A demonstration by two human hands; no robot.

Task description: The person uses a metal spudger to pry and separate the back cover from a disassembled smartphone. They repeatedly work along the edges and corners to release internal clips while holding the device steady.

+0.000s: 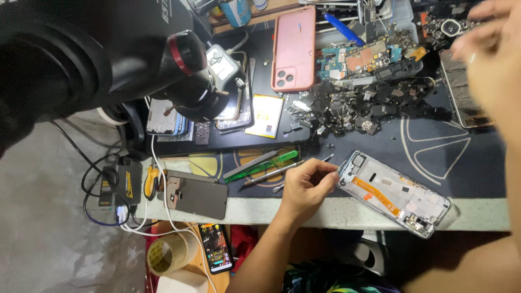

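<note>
I see left hand (305,187) pinched shut on thin tool, tip at opened phone frame (393,193) on mat edge — internals still in. Right hand (491,51) blurred, raised over parts pile (358,106) — grip unclear.

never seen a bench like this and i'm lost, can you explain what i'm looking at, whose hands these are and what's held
One picture, taken by a camera on the person's head, looking down at a repair bench. The left hand pinches a thin metal tool against an opened phone lying on the dark mat. The right hand is raised and blurred at the top right; I cannot tell whether it holds anything. Behind lie a heap of small dark parts, circuit boards and a pink phone case. The big black shape is a microscope.
</note>
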